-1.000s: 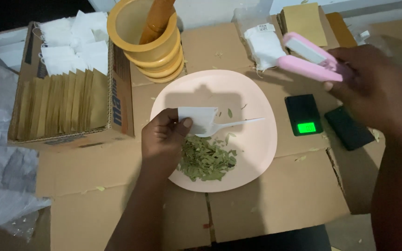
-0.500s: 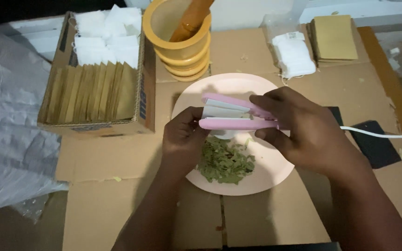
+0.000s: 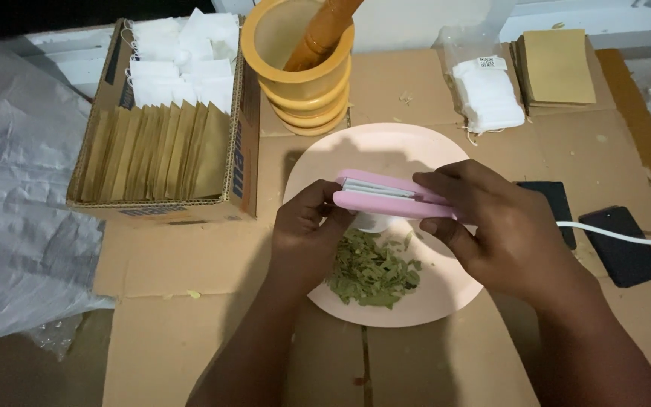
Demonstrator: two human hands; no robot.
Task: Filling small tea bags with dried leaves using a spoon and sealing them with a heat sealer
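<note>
**Grips clamped on a pink sealer over the plate**

Right hand (image 3: 502, 230): grip wrapped over the top and under the body of the pink handheld sealer (image 3: 389, 197), squeezing its two halves together; a white cord (image 3: 619, 235) trails off to the right from under the hand. Held level above the plate, seemingly so that whatever is pressed stays over the leaves.

Left hand (image 3: 307, 237): grip pinched at the sealer's near-left end, fingertips on a small white sachet (image 3: 374, 221) that shows just under the sealer, apparently steadying its edge between the halves.

Dried green leaves (image 3: 374, 271): loose heap on the near half of the plate, directly below both hands.

Pink plate (image 3: 431, 309): round, flat on the cardboard-covered tabletop (image 3: 190, 354).

Dark flat devices (image 3: 627, 245): two, right of the plate; the nearer one partly hidden by the right hand.

Cardboard box (image 3: 163, 147): far left, filled with upright brown envelopes and white sachets behind them.

Yellow mortar with pestle (image 3: 299, 60): far centre, just beyond the plate.

Bag of white sachets (image 3: 487, 94) and stack of brown envelopes (image 3: 555, 68): far right.

Crumpled plastic sheet (image 3: 16, 226): left edge.

Change from a second ago: the sealer was then raised at far right in the right hand alone, while the left held the sachet on the plate; half a second ago both hands had already met over the plate, much as now.
</note>
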